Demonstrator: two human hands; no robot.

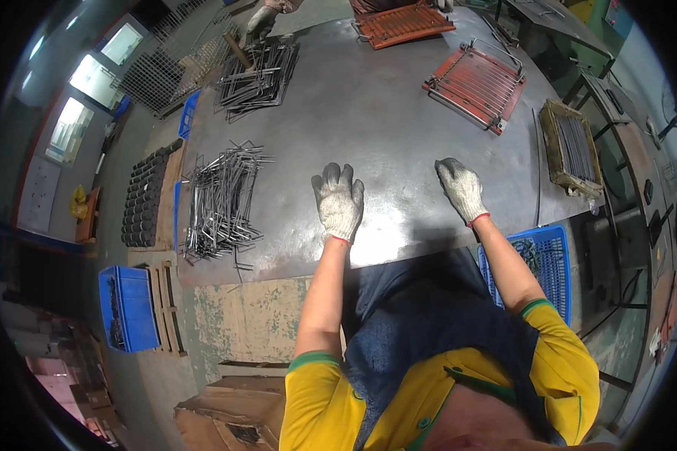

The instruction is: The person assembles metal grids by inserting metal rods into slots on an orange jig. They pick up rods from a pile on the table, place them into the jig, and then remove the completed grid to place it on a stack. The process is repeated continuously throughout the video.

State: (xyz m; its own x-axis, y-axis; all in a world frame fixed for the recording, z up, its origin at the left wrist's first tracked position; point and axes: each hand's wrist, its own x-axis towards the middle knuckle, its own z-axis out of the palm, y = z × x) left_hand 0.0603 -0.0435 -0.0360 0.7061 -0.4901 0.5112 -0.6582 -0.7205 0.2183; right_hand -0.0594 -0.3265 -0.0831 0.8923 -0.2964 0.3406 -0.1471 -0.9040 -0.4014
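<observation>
My left hand [338,201], in a pale knit glove with dark grey fingertips, lies palm down on the metal tabletop [308,120], fingers spread and holding nothing. To its right my right hand [462,189] wears a matching glove and rests on the same surface, fingers stretched forward and nothing in them. Beyond the right hand is a red slatted jig [480,89] with bent metal rods and a wire frame on it. Left of my left hand lies a tangled heap of bent wire rods [222,203].
Another wire pile [259,79] lies at the far left, near a co-worker's gloved hand [261,24]. A second red jig [405,28] is at the far edge before a person. At right stands a box of rods [572,146]; blue crates [132,308] flank the table.
</observation>
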